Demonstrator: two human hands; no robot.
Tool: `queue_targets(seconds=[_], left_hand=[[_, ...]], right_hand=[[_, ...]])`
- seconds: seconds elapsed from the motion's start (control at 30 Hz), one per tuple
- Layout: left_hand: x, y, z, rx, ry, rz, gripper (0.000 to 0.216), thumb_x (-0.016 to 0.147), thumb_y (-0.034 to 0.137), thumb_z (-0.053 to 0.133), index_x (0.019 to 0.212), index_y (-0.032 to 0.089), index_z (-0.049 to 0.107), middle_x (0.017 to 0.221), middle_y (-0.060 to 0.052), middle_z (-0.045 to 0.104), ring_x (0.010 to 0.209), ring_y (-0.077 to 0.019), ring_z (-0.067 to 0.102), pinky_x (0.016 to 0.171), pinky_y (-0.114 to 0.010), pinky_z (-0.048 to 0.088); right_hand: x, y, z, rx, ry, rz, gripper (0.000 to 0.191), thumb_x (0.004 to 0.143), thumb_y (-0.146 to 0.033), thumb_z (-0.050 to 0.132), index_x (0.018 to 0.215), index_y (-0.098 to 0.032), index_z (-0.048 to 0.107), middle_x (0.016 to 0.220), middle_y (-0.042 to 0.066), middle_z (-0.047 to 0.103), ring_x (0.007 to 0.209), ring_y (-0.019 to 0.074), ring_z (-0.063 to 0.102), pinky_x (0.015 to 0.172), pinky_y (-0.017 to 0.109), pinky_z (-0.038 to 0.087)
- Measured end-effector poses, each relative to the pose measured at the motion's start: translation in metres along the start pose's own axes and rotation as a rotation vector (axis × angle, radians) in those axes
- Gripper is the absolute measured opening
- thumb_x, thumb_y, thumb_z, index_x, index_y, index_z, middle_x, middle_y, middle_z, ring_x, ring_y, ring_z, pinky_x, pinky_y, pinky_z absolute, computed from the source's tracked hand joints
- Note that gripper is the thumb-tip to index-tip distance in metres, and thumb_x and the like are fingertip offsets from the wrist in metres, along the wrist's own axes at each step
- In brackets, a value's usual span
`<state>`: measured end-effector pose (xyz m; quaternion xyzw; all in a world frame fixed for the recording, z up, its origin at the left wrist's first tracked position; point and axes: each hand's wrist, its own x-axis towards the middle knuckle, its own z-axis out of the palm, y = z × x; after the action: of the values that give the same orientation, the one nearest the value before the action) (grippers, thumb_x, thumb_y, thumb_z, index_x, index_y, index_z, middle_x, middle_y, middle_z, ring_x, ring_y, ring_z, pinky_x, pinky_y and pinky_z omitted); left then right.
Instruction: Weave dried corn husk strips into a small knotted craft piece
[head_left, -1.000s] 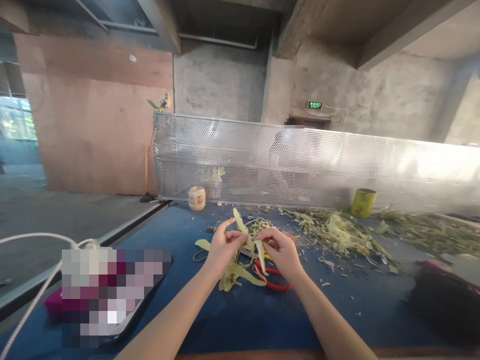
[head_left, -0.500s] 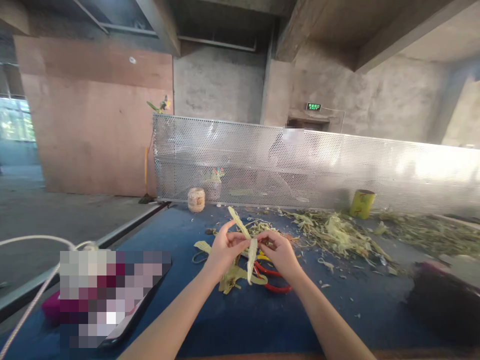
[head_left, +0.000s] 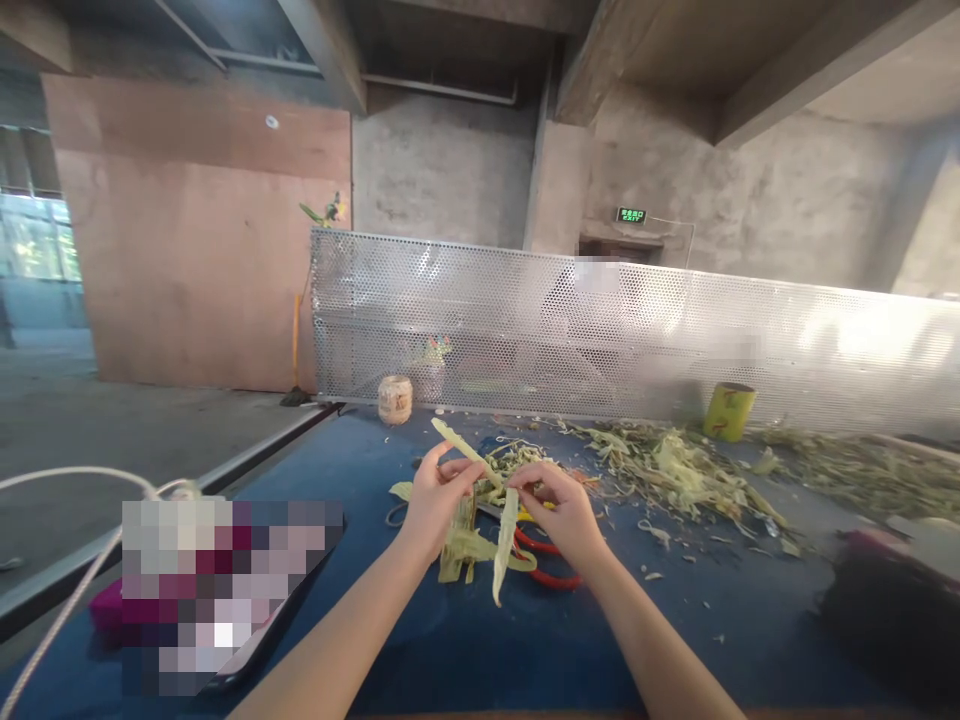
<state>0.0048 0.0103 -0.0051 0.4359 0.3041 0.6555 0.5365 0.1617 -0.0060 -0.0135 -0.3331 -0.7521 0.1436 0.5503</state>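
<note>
1. Two hands work in the head view, the left hand and the right hand, both above one blue table.
2. Two lengths of pale green strip lie between them, an upper length and a lower length; whether they are one bent piece or two cannot be told.
3. The upper length has its long axis on a slant, its free tip pointing away from the person and to the left, its other end reaching the right fingertips. The lower length hangs from those fingertips, long axis nearly upright, its tapering tip pointing down toward the person and slightly left.
4. The left thumb and a finger pinch the upper length, one finger raised apart against it. The right fingertips are pressed together, pinching where the lengths meet; the other right fingers curl inward.
5. Several flat strips lie below the left hand, uncounted because they overlap. One pair of red-handled scissors lies beneath the right hand, partly hidden.
6. Farther back stand one whitish jar and one yellow-green can, with one large heap of dry husks near the can.
</note>
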Motion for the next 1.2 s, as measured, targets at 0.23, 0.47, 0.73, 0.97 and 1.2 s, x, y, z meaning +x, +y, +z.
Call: queue_targets(seconds=[0.23, 0.47, 0.73, 0.97, 1.2], left_hand=[[-0.001, 0.001, 0.0, 0.053, -0.073, 0.035, 0.071, 0.061, 0.025, 0.069, 0.123, 0.014, 0.035, 0.064, 0.001, 0.06, 0.053, -0.0083, 0.05, 0.054, -0.023, 0.039], [0.001, 0.0, 0.0, 0.119, -0.037, 0.074, 0.069, 0.063, 0.025, 0.068, 0.122, 0.015, 0.034, 0.065, 0.001, 0.059, 0.052, -0.0083, 0.049, 0.052, -0.023, 0.038], [-0.001, -0.004, 0.002, 0.082, -0.068, 0.044, 0.066, 0.063, 0.026, 0.068, 0.119, 0.014, 0.036, 0.061, 0.002, 0.057, 0.049, -0.0075, 0.047, 0.05, -0.023, 0.036], [-0.004, 0.001, 0.007, -0.099, -0.039, -0.031, 0.056, 0.057, 0.016, 0.073, 0.105, 0.013, 0.044, 0.056, 0.001, 0.058, 0.056, -0.0122, 0.056, 0.047, -0.021, 0.035], [0.004, 0.004, 0.002, -0.256, 0.096, -0.077, 0.035, 0.056, 0.005, 0.069, 0.081, 0.014, 0.047, 0.055, -0.001, 0.059, 0.054, -0.0129, 0.056, 0.041, -0.02, 0.034]], right_hand=[[0.003, 0.006, 0.002, -0.078, 0.003, 0.069, 0.011, 0.072, -0.016, 0.055, 0.078, -0.02, 0.063, 0.071, 0.002, 0.06, 0.061, 0.0122, 0.053, 0.05, 0.021, 0.043], [0.003, -0.001, -0.002, -0.113, 0.062, -0.151, 0.011, 0.075, -0.018, 0.056, 0.068, -0.02, 0.064, 0.079, 0.006, 0.063, 0.069, 0.0146, 0.058, 0.049, 0.023, 0.044], [0.003, -0.001, -0.004, -0.271, 0.129, -0.326, 0.012, 0.074, -0.014, 0.058, 0.08, -0.022, 0.064, 0.077, 0.003, 0.065, 0.076, 0.0152, 0.058, 0.071, 0.03, 0.046], [0.003, -0.005, -0.004, -0.327, 0.171, -0.445, 0.012, 0.073, -0.011, 0.059, 0.074, -0.022, 0.065, 0.074, 0.002, 0.068, 0.068, 0.0152, 0.057, 0.066, 0.032, 0.045], [0.0, -0.012, -0.006, -0.203, 0.086, -0.381, 0.016, 0.078, -0.014, 0.053, 0.076, -0.023, 0.065, 0.074, 0.004, 0.066, 0.07, 0.0155, 0.059, 0.066, 0.032, 0.047]])
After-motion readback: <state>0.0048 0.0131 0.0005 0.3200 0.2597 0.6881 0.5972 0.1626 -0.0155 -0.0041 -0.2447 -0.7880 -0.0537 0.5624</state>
